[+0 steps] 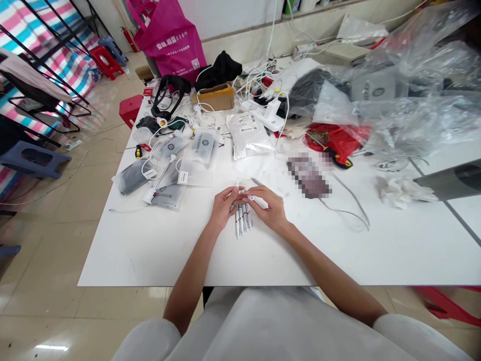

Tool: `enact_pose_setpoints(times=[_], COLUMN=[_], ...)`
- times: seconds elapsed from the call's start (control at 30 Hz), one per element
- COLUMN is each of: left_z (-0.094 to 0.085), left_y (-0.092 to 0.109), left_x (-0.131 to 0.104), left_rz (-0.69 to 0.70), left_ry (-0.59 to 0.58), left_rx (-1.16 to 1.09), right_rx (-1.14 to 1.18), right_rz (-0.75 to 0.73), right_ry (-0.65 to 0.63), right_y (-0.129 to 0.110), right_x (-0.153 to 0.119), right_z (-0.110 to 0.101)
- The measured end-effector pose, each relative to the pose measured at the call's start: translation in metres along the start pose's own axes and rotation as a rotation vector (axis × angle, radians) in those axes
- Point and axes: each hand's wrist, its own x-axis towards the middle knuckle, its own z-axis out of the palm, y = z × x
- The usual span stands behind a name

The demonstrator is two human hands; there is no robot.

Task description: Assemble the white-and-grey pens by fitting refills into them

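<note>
Several silver-and-white pens (243,221) lie side by side on the white table, just below my hands. My left hand (224,206) is closed, thumb and fingers pinching a slim white pen part (237,182) whose end sticks up past the fingertips. Close against it, my right hand (271,206) is curled round a white pen piece (251,198), its round end facing me. The fingertips of both hands meet above the pens and partly hide what they grip. A thin grey pen-like piece (257,181) lies just beyond the right fingers.
Plastic-bagged packages (203,148) and a white parcel bag (248,134) lie beyond, with tangled white cables (259,85) behind. On the right are a blurred-out phone-like object (308,175) with a cable, crumpled tissue (404,190) and clear plastic bags (424,100). A pink bag (171,40) stands at the back.
</note>
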Motion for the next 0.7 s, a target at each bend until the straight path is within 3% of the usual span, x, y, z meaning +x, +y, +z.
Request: enact_pose_setpoints(times=[0.7], left_z=[0.0000], left_y=[0.0017], left_x=[0.0003], left_rz=[0.010], left_ry=[0.037], left_rx=[-0.027], right_rx=[0.051], right_rz=[0.035], right_ry=[-0.004], right_y=[-0.0018], right_x=[-0.0023], right_z=[0.0010])
